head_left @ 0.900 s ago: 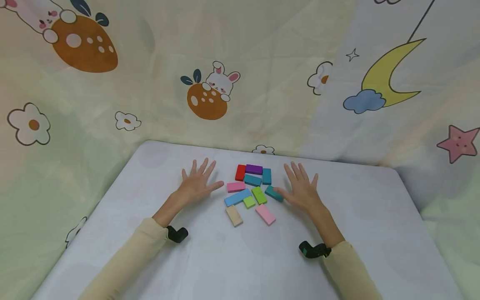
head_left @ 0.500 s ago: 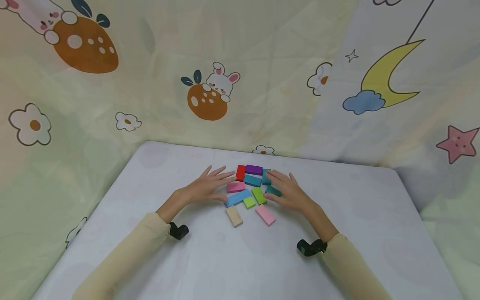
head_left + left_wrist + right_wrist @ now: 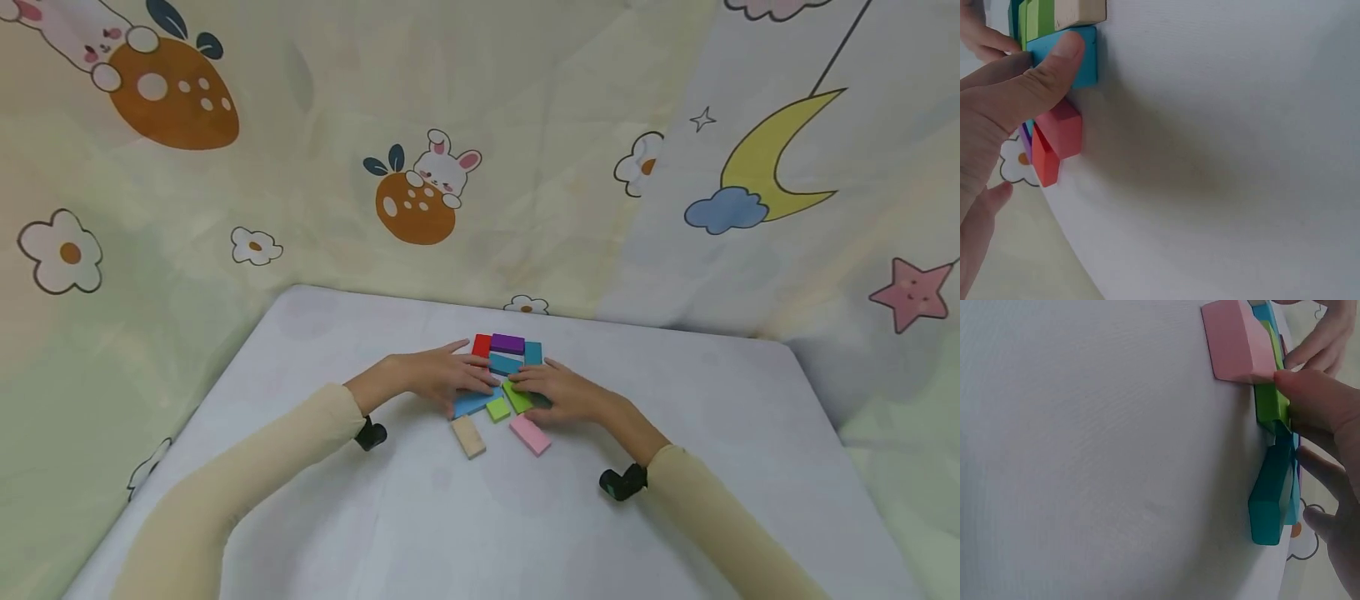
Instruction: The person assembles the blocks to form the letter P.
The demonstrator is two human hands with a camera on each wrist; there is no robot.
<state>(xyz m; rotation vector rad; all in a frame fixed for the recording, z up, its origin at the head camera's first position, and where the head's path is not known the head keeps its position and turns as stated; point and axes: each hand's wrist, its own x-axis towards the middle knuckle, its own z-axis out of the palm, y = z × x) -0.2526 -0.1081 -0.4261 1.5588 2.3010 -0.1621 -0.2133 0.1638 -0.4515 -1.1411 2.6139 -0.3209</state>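
Observation:
With thumb and fingers curled at its ends, my left hand pinches a long light-blue block; the thumb lies on it in the left wrist view. Under those fingers a pink block is mostly covered in the head view. My right hand holds a green block between thumb and index finger. Beside it, a dark teal block is partly hidden by that hand in the head view. A small light-green block lies between both hands.
Behind the hands lie red, purple and two blue-teal blocks. Nearer are a plain wooden block and a pink block. The white table meets a printed cloth wall at its far edge.
From spread and apart on either side, both hands have moved inward onto the blocks. Fingers have curled, the left at the light-blue block, the right at the green one.

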